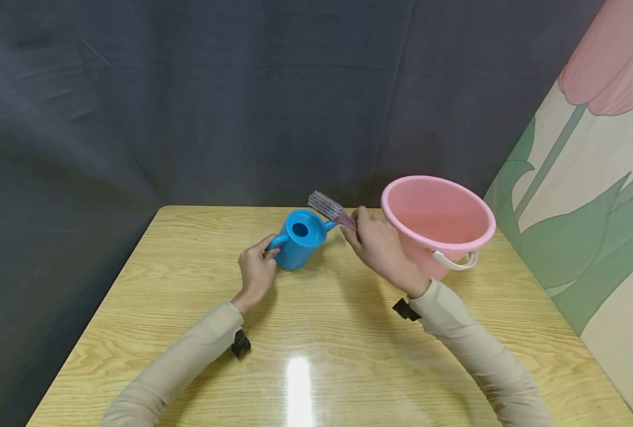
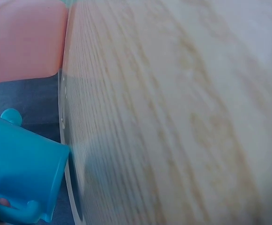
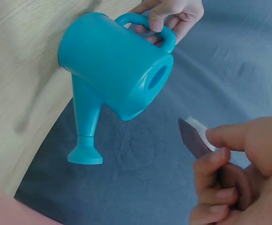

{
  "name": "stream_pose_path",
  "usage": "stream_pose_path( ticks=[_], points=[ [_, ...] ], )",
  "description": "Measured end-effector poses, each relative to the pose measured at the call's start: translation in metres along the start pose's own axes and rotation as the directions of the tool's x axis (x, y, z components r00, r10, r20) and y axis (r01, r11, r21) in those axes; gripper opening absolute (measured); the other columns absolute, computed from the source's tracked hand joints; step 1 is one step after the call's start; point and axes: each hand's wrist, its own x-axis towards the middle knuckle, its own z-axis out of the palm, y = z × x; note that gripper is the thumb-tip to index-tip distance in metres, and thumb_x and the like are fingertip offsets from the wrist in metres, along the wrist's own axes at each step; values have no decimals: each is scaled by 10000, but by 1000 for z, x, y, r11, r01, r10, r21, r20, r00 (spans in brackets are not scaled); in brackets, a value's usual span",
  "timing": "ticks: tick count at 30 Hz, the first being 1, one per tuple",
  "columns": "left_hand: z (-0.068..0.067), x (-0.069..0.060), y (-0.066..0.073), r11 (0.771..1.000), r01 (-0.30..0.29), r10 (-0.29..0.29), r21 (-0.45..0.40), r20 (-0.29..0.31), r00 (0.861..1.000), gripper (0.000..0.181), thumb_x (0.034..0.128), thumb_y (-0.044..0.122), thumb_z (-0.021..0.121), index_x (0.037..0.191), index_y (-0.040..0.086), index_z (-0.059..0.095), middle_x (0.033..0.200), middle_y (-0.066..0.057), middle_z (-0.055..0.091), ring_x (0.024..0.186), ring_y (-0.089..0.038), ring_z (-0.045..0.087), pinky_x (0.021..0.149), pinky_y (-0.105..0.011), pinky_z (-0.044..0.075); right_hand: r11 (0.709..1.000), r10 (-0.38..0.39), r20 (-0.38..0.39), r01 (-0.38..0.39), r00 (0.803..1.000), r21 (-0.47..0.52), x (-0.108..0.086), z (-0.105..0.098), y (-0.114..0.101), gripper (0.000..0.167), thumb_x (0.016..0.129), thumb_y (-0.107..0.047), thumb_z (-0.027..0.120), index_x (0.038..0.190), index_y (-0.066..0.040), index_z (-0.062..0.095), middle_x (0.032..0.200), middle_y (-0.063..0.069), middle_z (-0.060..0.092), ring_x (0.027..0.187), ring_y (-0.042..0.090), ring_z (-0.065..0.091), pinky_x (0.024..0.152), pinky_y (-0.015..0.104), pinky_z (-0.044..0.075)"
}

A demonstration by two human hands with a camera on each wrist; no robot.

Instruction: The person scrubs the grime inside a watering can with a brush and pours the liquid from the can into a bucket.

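Gripping a watering can [image 1: 294, 252] with our left hand [image 1: 256, 270], we hold a brush [image 1: 326, 206] in our right hand [image 1: 379, 244], seemingly near the spout [image 3: 86, 115].

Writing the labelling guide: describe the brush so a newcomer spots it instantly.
On the wooden table, find the pink bucket; left of it in the head view is the right hand. That hand grips the brush near the blue watering can. Unlike those rounded vessels, this one is slim, purplish and bristled.
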Motion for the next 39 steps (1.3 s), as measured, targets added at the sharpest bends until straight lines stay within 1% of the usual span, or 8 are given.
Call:
stream_pose_path(
  ticks=[4, 8, 12, 19, 24, 31, 34, 39],
  points=[
    [-1, 0, 1, 1000, 1, -1, 0, 0, 1000, 261, 877, -112, 674, 1111, -14, 736, 1030, -179, 728, 915, -280, 718, 772, -445, 587, 999, -41, -42, 40, 998, -9, -2, 3, 2, 260, 979, -227, 634, 1011, 31, 626, 691, 137, 589, 657, 342, 536, 564, 485, 430],
    [-1, 0, 1, 1000, 0, 0, -4, 0, 1000, 256, 874, -115, 677, 1101, -14, 739, 1026, -180, 729, 908, -285, 719, 768, -449, 588, 996, -39, -60, 34, 997, -82, -3, 8, 2, 275, 1000, -225, 594, 913, 37, 603, 669, 152, 577, 678, 366, 510, 647, 489, 397],
    [-1, 0, 1, 1000, 3, -3, 0, -3, 1000, 247, 874, -115, 676, 1088, -11, 743, 1015, -178, 731, 881, -278, 721, 760, -449, 589, 994, -11, -26, 8, 1000, -108, -5, 13, 1, 261, 1018, -194, 552, 908, 43, 557, 724, 164, 553, 743, 381, 470, 729, 503, 343],
    [0, -1, 2, 1000, 17, -17, 2, 4, 1000, 249, 877, -110, 677, 1098, -14, 740, 1012, -180, 731, 885, -279, 722, 761, -448, 589, 993, -50, -33, 46, 998, -108, -8, 20, 1, 234, 993, -123, 573, 861, 61, 516, 790, 202, 499, 831, 425, 447, 712, 518, 338],
    [-1, 0, 3, 1000, 21, -21, 3, 0, 1000, 246, 870, -112, 682, 1081, -2, 746, 999, -167, 736, 871, -269, 722, 757, -449, 588, 993, -73, -4, 73, 997, -89, -10, 20, 2, 232, 972, -117, 610, 866, 74, 533, 804, 209, 493, 831, 420, 444, 694, 516, 367],
    [-2, 0, 3, 1000, 13, -13, 4, 5, 1000, 222, 857, -105, 701, 1052, -10, 749, 964, -159, 741, 913, -278, 720, 785, -453, 583, 999, -29, 54, 30, 998, -28, -10, 20, 2, 203, 964, -96, 632, 877, 71, 555, 810, 192, 500, 798, 388, 486, 673, 509, 435],
    [-3, 0, 2, 1000, 16, -16, 13, 4, 1000, 197, 855, -92, 712, 1024, 0, 753, 937, -141, 747, 908, -267, 722, 796, -448, 581, 1000, -18, 59, 18, 998, 0, -10, 21, 3, 206, 958, -84, 641, 848, 59, 541, 787, 178, 501, 765, 369, 500, 685, 506, 440],
    [-3, 0, 0, 1000, 16, -16, 15, -2, 1000, 197, 856, -94, 710, 1026, -3, 752, 931, -140, 747, 908, -264, 722, 790, -444, 583, 1000, 0, 35, -1, 999, 21, -13, 23, 5, 217, 937, -87, 666, 824, 27, 520, 752, 149, 516, 706, 345, 537, 628, 503, 461]
  ],
)
